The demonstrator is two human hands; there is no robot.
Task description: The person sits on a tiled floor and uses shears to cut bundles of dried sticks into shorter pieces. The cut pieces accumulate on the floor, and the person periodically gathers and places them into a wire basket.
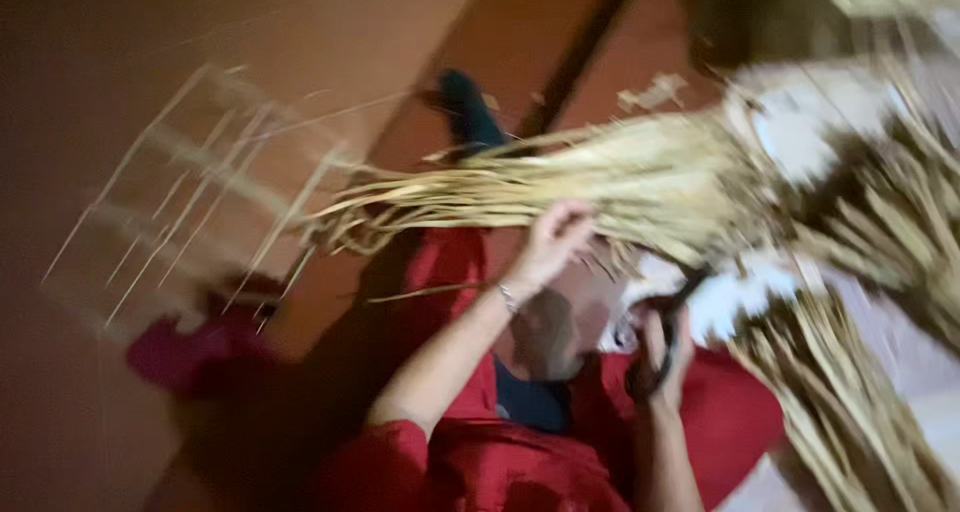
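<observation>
The view is blurred and tilted. My left hand (556, 240), a thin bracelet at its wrist, is raised and closed on the underside of a long bundle of dry pale straw strips (600, 177). The bundle fans out to the left over my red-clothed lap (450, 262). Lower down and to the right, my right hand (662, 360) grips black-handled scissors (678, 307), their blades pointing up toward the bundle's thick end. A white wrapping (800, 122) shows around that end.
A loose grid of thin straw strips (190, 197) lies on the red-brown floor (90, 92) at left. More straw (840, 412) is heaped at lower right. A dark blue foot (465, 107) shows above the bundle, and a dark floor strip (580, 52) runs diagonally.
</observation>
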